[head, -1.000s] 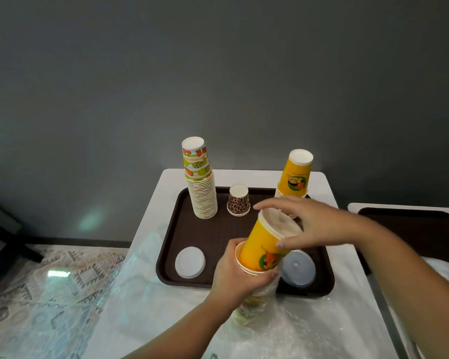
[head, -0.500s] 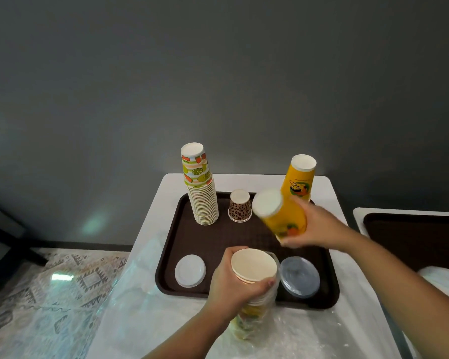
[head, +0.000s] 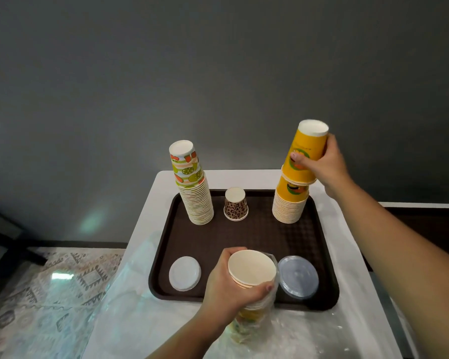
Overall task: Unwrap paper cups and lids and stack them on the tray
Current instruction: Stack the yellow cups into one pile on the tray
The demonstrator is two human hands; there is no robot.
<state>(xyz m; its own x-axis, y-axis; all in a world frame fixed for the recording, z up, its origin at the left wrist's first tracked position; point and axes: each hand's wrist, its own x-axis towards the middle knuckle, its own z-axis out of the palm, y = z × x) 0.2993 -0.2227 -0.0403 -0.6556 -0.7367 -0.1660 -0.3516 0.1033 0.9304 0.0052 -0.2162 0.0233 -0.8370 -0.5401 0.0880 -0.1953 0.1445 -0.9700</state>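
Observation:
My right hand (head: 322, 164) grips a few upside-down yellow cups (head: 306, 146) and holds them on top of the yellow cup stack (head: 289, 203) at the brown tray's (head: 257, 234) far right. My left hand (head: 228, 286) grips an upright stack of yellow cups (head: 252, 270), still partly in clear plastic wrap (head: 249, 325), at the tray's near edge. A tall fruit-print cup stack (head: 192, 185) and one small leopard-print cup (head: 235, 204) stand at the back. A white lid (head: 184, 273) and a clear lid (head: 298, 279) lie at the front.
The tray sits on a white table (head: 151, 229) against a grey wall. Loose clear plastic wrap (head: 130, 301) covers the table's near left. A second brown tray (head: 425, 224) lies to the right. A patterned rug (head: 36, 294) shows on the floor at left.
My right hand pulled yellow cups off the wrapped stack, carried them up and back to the right, and set them onto the yellow stack. My left hand has stayed on the wrapped stack.

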